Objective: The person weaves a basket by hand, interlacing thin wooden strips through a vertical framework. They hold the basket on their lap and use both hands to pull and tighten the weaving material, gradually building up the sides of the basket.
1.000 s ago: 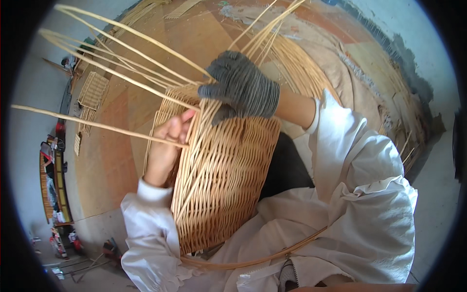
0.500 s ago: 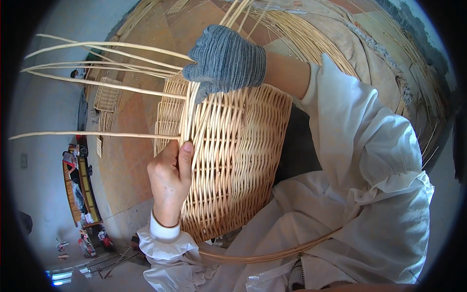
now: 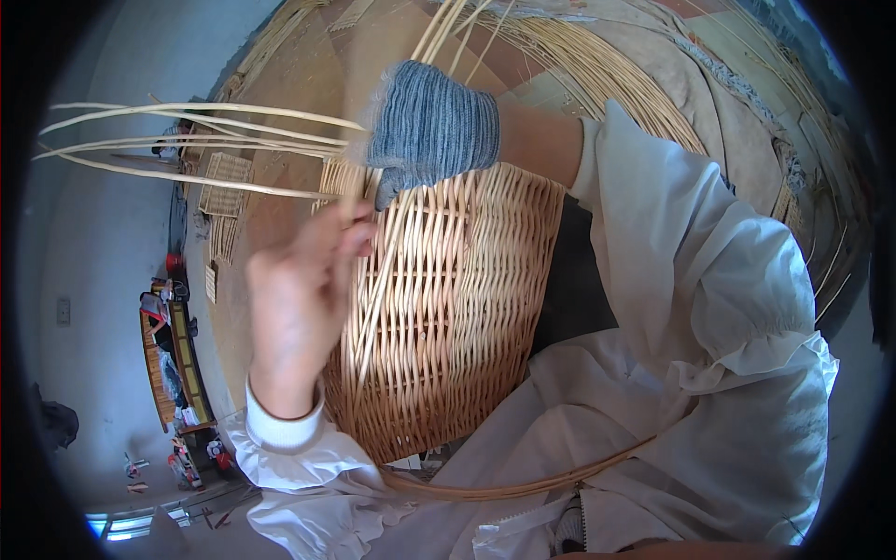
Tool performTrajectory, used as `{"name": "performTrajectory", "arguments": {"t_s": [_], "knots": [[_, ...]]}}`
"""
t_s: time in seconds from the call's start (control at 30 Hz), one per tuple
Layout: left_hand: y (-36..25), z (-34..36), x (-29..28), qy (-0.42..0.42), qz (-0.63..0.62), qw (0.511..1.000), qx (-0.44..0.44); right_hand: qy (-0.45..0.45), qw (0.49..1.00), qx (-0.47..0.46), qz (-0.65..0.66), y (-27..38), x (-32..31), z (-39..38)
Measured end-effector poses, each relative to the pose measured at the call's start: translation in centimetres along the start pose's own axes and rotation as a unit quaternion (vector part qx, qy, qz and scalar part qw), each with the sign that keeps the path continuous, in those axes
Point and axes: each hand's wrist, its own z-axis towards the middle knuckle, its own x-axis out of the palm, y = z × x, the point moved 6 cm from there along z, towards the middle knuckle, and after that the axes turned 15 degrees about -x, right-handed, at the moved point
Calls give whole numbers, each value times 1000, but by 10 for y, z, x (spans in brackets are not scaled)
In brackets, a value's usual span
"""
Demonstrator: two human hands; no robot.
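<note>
A pale wicker basket [image 3: 439, 299] lies tilted on its side against my lap, its woven wall facing up. My right hand [image 3: 434, 131], in a grey knitted glove, is closed over a bundle of willow rods [image 3: 439, 35] at the far end of its rim. Bare and smeared by motion, my left hand [image 3: 303, 289] is at the rim just nearer to me, fingers closed around a blurred rod [image 3: 350, 210]. Several loose rods [image 3: 205, 117] stick out leftward from the rim. Other rod lengths lie slanting over the weave below the glove.
A long heap of willow rods [image 3: 597, 70] curves across the floor at the far right, beside grey cloth [image 3: 700, 121]. Small woven panels [image 3: 226, 182] lie on the floor at left. Farther left is a wooden bench [image 3: 177, 359] with things on it. One bent rod [image 3: 523, 490] crosses my lap.
My left hand has come off the rim edge and moved up toward the glove. The lowest rod, which stuck out leftward, has swung away from there. The gloved hand has shifted slightly down.
</note>
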Motion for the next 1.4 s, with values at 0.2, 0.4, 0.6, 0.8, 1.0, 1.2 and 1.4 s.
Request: {"name": "performTrajectory", "arguments": {"t_s": [0.2, 0.4, 0.6, 0.8, 1.0, 1.2, 1.4], "knots": [[64, -18, 4, -114, -371, 914, -117, 128, 992, 15, -6, 12, -53, 12], [126, 2, 16, 110, -513, 773, -356, 70, 997, -12, -10, 21, -62, 20], [108, 53, -75, -14, -390, 919, -63, 82, 996, -4, -24, 25, -79, 10], [67, 68, -18, -132, -521, 843, -30, 54, 997, -21, -46, 17, -81, 16], [63, 39, 39, -84, -648, 757, -21, 41, 999, -18, -1, 19, -78, 16], [74, 49, 34, -3, -629, 777, -37, 22, 1000, -17, -11, 19, -93, 16], [81, 149, -75, -212, -378, 901, 36, 42, 998, -36, 17, 30, -86, 30]]}}
